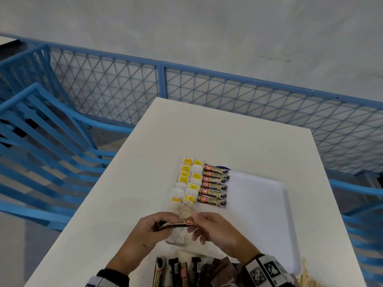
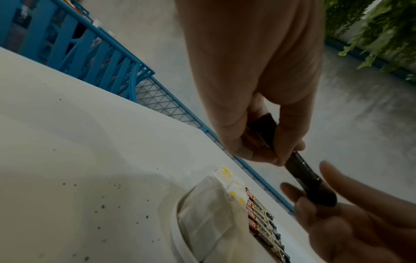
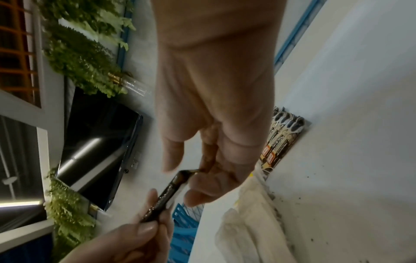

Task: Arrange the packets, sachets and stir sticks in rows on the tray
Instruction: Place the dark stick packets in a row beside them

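Blue mesh railing (image 1: pixel 248 96) stood behind white table (image 1: pixel 128 183). White tray (image 1: pixel 265 204) held two columns of tea bags (image 1: pixel 187 183) and row of six coffee granule sachets (image 1: pixel 214 185) — right part bare. Left hand (image 1: pixel 149 228) and right hand (image 1: pixel 213 228) each pinched one end of another coffee sachet (image 1: pixel 180 223) above tray's near edge, likely straightening it for next slot. More sachets (image 1: pixel 180 272) lay nearest, unsorted.

Blue mesh railing (image 1: pixel 207 94), grey floor (image 1: pixel 186 27)
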A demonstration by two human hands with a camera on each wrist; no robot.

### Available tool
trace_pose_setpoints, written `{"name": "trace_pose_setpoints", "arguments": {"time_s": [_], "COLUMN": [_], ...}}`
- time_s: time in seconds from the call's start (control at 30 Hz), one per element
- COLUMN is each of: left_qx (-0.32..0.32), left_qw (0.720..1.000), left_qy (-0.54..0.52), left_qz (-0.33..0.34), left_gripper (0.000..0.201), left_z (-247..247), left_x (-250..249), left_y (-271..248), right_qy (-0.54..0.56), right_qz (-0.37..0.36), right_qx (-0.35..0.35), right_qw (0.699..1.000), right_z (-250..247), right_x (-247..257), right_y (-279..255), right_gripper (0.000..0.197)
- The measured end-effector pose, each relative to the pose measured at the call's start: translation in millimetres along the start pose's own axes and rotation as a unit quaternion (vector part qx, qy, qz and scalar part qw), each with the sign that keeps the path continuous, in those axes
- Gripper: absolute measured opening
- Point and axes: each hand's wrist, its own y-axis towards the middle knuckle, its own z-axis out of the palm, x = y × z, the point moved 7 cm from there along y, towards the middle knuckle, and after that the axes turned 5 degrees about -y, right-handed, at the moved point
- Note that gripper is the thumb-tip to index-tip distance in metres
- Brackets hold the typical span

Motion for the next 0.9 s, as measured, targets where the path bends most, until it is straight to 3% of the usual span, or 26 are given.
{"name": "trace_pose_setpoints", "arguments": {"time_s": [0.07, 0.2, 0.37, 0.53, 0.63, 0.73, 0.83, 0.9], "left_qx": [0.011, 0.014, 0.005, 0.07, 0.099, 0.111, 0.101, 0.092], "left_qw": [1.0, 0.996, 0.976, 0.926, 0.899, 0.888, 0.884, 0.882], "left_qy": [0.016, 0.092, 0.215, 0.364, 0.418, 0.439, 0.45, 0.457], "left_qz": [0.002, -0.013, -0.045, -0.076, -0.081, -0.086, -0.076, -0.066], "left_gripper": [0.026, 0.044, 0.036, 0.031, 0.033, 0.034, 0.031, 0.032], "left_z": [1.0, -1.1, -15.8, -20.7, -17.4, -15.2, -13.3, -13.0], "left_x": [-0.2, 6.4, 26.6, 55.5, 66.5, 73.2, 74.8, 75.7], "left_y": [-1.9, -3.9, -10.5, -18.8, -22.6, -23.5, -22.4, -20.8], "right_qy": [0.024, 0.028, 0.001, 0.077, 0.092, -0.05, -0.252, -0.328], "right_qz": [-0.017, -0.029, -0.031, -0.056, -0.061, -0.052, -0.069, -0.08], "right_qx": [0.014, -0.027, -0.086, -0.165, -0.164, -0.167, -0.172, -0.17], "right_qw": [0.999, 0.999, 0.996, 0.982, 0.98, 0.983, 0.95, 0.926], "right_z": [2.4, -12.2, -40.9, -75.8, -85.3, -90.1, -83.3, -72.9], "right_x": [0.4, -4.1, -13.7, -10.0, -9.1, -11.4, -4.2, 2.9], "right_y": [-1.9, 0.0, 0.4, -2.5, 0.7, 13.1, 25.7, 31.6], "right_gripper": [0.011, 0.012, 0.014, 0.008, 0.01, 0.02, 0.037, 0.032]}}
